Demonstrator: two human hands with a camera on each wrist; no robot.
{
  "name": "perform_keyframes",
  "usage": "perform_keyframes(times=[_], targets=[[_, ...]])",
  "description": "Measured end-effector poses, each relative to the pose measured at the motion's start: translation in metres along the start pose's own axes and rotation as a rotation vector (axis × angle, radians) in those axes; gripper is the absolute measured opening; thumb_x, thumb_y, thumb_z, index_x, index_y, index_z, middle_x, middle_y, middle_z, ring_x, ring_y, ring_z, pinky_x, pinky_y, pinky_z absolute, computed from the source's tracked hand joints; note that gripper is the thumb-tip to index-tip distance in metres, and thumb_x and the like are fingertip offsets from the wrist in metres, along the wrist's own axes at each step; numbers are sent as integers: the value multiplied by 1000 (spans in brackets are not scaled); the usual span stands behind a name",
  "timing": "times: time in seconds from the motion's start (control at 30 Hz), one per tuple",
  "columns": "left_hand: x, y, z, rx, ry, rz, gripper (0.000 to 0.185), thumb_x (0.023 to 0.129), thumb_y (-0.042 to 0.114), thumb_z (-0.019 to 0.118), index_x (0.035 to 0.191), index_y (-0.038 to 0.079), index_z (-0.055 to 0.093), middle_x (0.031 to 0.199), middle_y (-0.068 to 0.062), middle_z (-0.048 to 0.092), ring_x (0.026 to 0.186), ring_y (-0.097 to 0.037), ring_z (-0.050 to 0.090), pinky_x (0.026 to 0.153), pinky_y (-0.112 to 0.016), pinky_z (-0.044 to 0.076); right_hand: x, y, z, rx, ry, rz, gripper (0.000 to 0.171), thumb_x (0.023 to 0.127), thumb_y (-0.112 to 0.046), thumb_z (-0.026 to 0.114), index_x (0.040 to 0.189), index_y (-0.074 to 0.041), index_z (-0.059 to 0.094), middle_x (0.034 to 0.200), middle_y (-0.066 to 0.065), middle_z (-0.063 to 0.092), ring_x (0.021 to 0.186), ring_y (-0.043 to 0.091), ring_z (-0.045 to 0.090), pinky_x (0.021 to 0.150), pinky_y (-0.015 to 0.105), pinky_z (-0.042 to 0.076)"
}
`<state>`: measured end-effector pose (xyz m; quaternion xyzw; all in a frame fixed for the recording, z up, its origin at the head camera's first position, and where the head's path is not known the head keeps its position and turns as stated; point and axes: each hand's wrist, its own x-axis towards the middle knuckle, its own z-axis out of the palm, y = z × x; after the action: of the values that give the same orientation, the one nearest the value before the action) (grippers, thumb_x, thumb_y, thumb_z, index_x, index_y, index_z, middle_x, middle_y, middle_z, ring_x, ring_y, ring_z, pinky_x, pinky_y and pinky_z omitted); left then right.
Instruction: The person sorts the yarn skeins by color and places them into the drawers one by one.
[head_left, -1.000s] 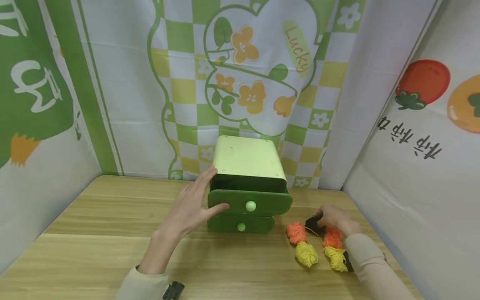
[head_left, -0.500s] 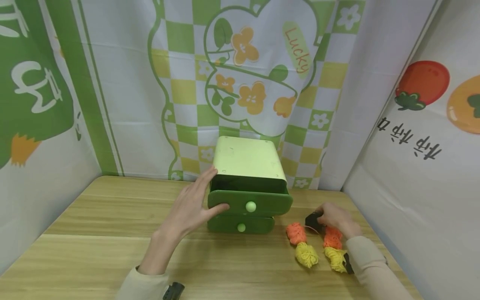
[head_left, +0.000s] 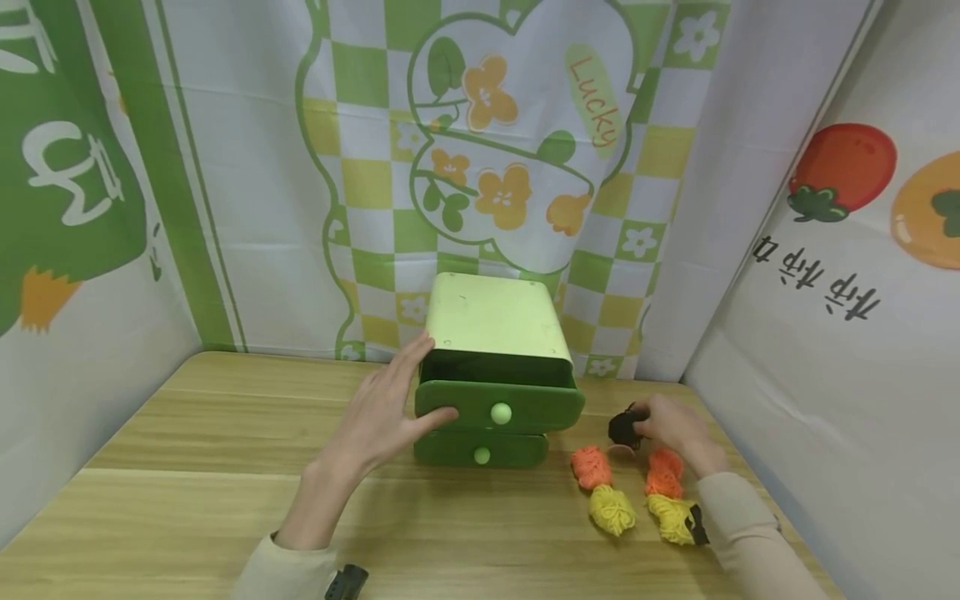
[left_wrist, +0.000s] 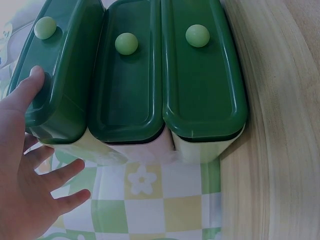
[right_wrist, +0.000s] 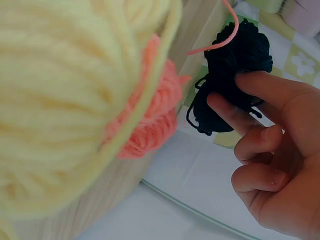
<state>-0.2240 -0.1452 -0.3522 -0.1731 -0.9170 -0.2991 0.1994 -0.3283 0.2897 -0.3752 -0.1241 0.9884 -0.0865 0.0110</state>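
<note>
A cabinet (head_left: 495, 312) with a pale green top and dark green drawers stands at the back of the table. Its upper drawer (head_left: 461, 404) is pulled partway out. My left hand (head_left: 375, 412) rests against the cabinet's left side, thumb on that drawer's front and the other fingers spread. Over on the right, my right hand (head_left: 675, 427) pinches a bundle of black yarn (right_wrist: 237, 50) between thumb and index finger. Near it lie two orange yarn bundles (head_left: 591, 467) and two yellow ones (head_left: 612, 510). A loose orange strand (right_wrist: 220, 44) crosses in front of the black bundle in the right wrist view.
In the left wrist view, two other drawers (left_wrist: 205, 80) with round light green knobs are pushed in. Wooden tabletop (head_left: 187, 467) extends left and in front of the cabinet. Patterned cloth (head_left: 360, 167) hangs behind, and a printed white wall panel (head_left: 862, 400) borders the right side.
My right hand has shifted slightly up and left with the black yarn, which now sits farther from the right orange bundle. My left hand and the drawer have stayed put.
</note>
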Motion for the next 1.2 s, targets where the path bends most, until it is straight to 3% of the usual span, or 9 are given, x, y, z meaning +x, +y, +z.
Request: perform_keyframes(times=[0.13,0.37,0.53,0.7,1.2], targets=[[0,0,0,-1,0,-4,97,85,67,64,160,25,19,166,-1,20,149,-30,31,115,-62,31,1,-2,-2,-2,28,-7,26,87,-16,69,111,-8,74,106,15,74,91,27,66,73,47,52],[1,0,0,3,-4,-5,97,85,68,62,160,24,19,167,-1,19,149,-30,31,115,-62,30,-1,-8,-12,-48,165,-76,26,85,-17,68,108,-6,75,103,15,75,91,34,69,80,51,55],[1,0,0,3,-3,-3,98,85,67,64,160,23,19,167,-2,19,149,-30,31,115,-63,30,-5,-21,-27,-12,200,-53,29,88,-20,66,113,-7,74,106,16,74,88,33,70,75,51,55],[0,1,-1,-1,-6,-6,98,85,67,64,160,24,18,167,-1,18,149,-31,30,115,-63,29,-10,-33,-40,25,257,-97,28,89,-17,66,113,-4,74,104,17,74,86,32,70,72,49,55],[0,0,0,-2,-6,-7,98,85,67,64,160,24,18,167,-1,17,149,-30,30,116,-63,28,-20,-57,-62,97,319,-121,27,92,-18,64,114,-6,73,107,19,74,93,36,70,71,49,56]])
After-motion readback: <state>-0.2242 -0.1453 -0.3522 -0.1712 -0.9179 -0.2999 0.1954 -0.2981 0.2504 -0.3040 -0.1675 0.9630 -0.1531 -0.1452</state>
